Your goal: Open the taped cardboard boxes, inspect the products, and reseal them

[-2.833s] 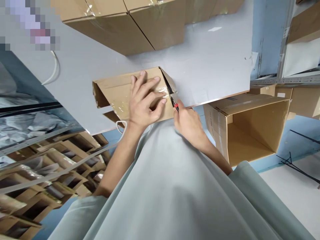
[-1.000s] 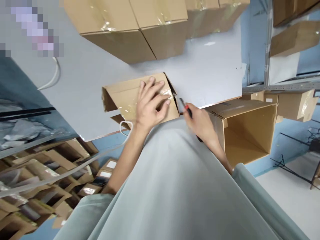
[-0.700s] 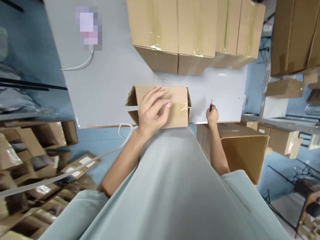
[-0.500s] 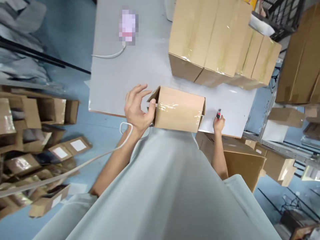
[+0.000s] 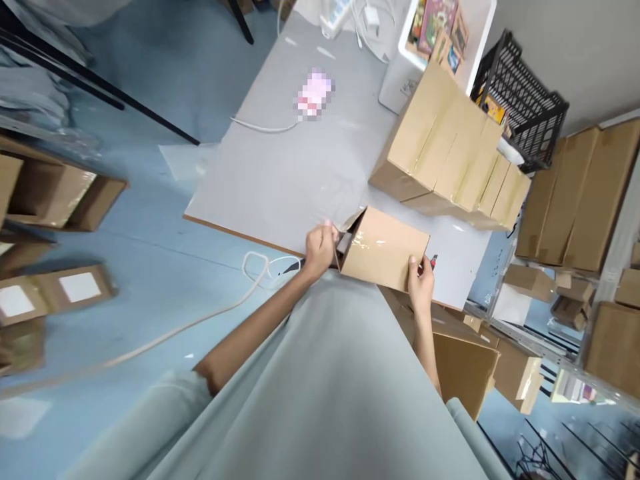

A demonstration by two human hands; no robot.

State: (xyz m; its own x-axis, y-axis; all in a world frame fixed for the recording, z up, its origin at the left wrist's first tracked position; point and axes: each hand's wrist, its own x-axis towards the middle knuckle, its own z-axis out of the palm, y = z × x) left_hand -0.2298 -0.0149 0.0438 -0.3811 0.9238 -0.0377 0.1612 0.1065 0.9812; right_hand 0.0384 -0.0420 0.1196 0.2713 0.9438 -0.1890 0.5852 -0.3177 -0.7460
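A small cardboard box point(image 5: 385, 248) with shiny tape lies at the table's front edge, close against my body. Its left end stands open, with flaps apart. My left hand point(image 5: 321, 248) is closed at that end, its fingers pinching a flap. At the box's right end, my right hand point(image 5: 421, 277) has its thumb on the top face and its fingers curled round a red and black tool point(image 5: 433, 262), which partly shows beyond them. What lies inside the box is too dark to make out.
Behind the box, taped cartons point(image 5: 450, 147) stand in a row on the table point(image 5: 280, 173). Further back are a white bin point(image 5: 395, 83) and a black crate point(image 5: 537, 120). A pale cable point(image 5: 200, 319) runs at the left. A large open carton point(image 5: 463, 360) is below right.
The view has turned and shifted. My left hand has closed from a spread pose onto the box's flap. My right hand has come in from the right to the box, still with the tool.
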